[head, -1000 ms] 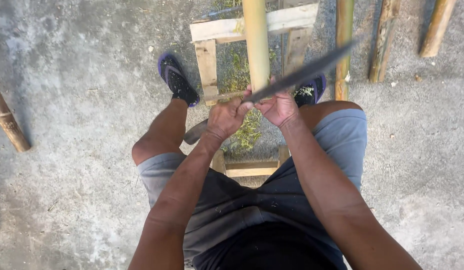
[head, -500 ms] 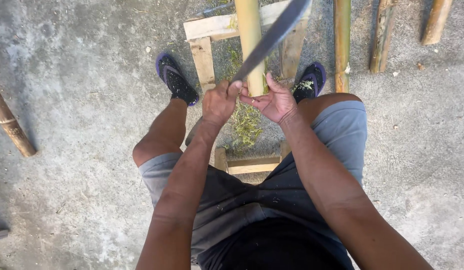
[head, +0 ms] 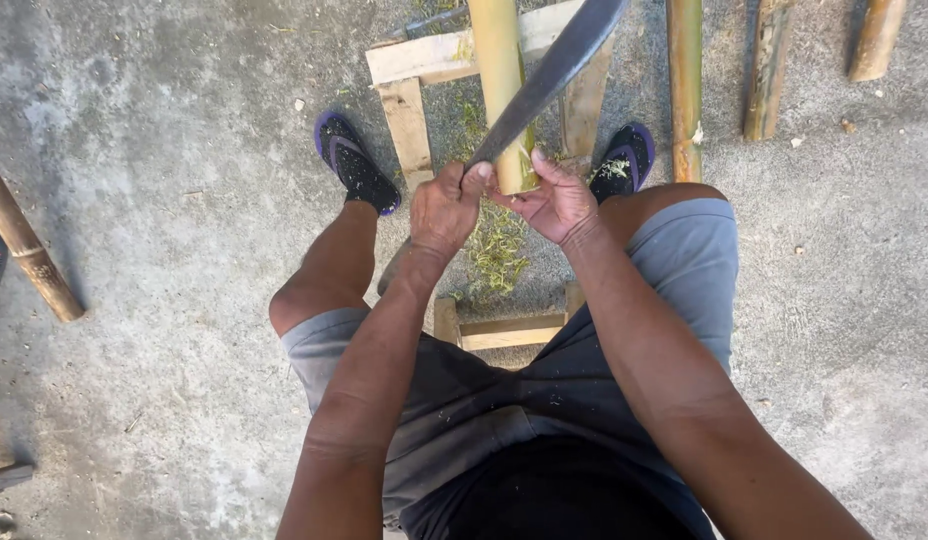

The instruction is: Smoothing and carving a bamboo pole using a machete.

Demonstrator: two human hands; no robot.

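My left hand is shut on the handle of a long dark machete, whose blade rises up and to the right across a yellow-green bamboo pole. My right hand cups the near end of that pole, fingers spread around it. The pole lies on a rough wooden frame between my knees. Green shavings lie on the concrete below my hands.
My feet wear dark sandals with purple edges on either side of the frame. More bamboo poles lie at the upper right, and another pole at the left edge. The floor is grey concrete.
The machete blade has swung from nearly level across the pole to steeply raised toward the upper right. My right hand has shifted from the blade to the pole's end.
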